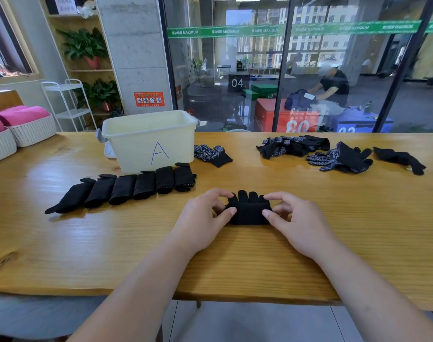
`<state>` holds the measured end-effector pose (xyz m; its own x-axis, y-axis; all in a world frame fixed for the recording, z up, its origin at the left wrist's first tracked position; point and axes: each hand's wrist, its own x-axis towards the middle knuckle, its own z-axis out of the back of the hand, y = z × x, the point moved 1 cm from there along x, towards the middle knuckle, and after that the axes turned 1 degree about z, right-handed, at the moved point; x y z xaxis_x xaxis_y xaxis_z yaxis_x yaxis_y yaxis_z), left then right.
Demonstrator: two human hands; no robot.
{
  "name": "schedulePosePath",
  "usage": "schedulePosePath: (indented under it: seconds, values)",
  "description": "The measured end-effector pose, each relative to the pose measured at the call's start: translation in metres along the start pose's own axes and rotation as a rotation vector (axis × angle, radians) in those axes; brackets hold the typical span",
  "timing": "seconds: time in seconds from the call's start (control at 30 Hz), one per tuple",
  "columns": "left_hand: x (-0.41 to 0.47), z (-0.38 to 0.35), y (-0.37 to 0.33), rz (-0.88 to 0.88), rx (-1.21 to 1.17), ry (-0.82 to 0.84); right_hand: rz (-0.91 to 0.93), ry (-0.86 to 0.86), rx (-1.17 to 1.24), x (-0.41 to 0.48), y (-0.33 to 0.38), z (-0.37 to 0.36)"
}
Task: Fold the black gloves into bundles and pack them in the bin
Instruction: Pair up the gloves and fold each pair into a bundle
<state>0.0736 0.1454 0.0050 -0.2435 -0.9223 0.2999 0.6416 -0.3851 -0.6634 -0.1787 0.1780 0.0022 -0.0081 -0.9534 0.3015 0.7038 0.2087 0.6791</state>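
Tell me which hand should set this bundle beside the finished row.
Left. The left hand pinches the bundle on the side nearer the finished row and bin; the right hand would likely cross over.

One head-worn camera (wide-angle) looks forward and down, close over the wooden table [247,257].

left hand [205,218] and right hand [296,218] are pinching the ends of a half-folded black knit glove [248,211] on the wooden table [235,255] | six folded black glove bundles [126,190] are lying in a row before the cream plastic bin marked A [148,141] | loose dotted black gloves [333,153] are lying far right
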Motion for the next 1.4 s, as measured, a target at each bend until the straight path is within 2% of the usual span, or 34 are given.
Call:
schedulePosePath:
  seconds: [0.27,0.4,0.6,0.7,0.77,0.97,1.07,1.17,1.3,1.4]
  values:
    - [0.002,-0.011,0.005,-0.169,0.22,-0.07,0.201,-0.131,-0.311,-0.004,0.008,-0.004]
    - [0.003,-0.014,0.004,-0.233,0.358,-0.093,0.213,-0.062,-0.468,-0.001,0.011,-0.01]
    - [0.0,-0.013,0.001,-0.211,0.462,0.008,0.169,0.033,-0.492,-0.006,0.016,-0.005]
    - [-0.001,-0.01,-0.001,-0.189,0.418,0.013,0.176,0.06,-0.459,-0.005,0.014,-0.004]
    - [-0.003,-0.005,-0.002,-0.117,0.292,0.001,0.154,0.047,-0.386,-0.005,0.01,-0.003]
    - [-0.005,0.004,-0.002,0.037,-0.029,-0.006,0.021,0.009,-0.008,-0.003,0.004,0.003]
    - [-0.004,0.003,-0.001,0.054,-0.025,-0.015,0.001,-0.013,0.013,-0.003,0.007,0.003]
    - [0.0,0.0,0.0,0.027,0.081,-0.056,0.016,-0.076,-0.03,-0.002,0.008,0.0]
    - [0.003,-0.005,0.003,-0.093,0.231,-0.145,0.049,-0.146,-0.038,0.0,0.007,-0.002]
    - [-0.002,-0.006,-0.005,-0.216,0.247,-0.13,0.071,-0.164,-0.066,0.0,0.005,-0.004]
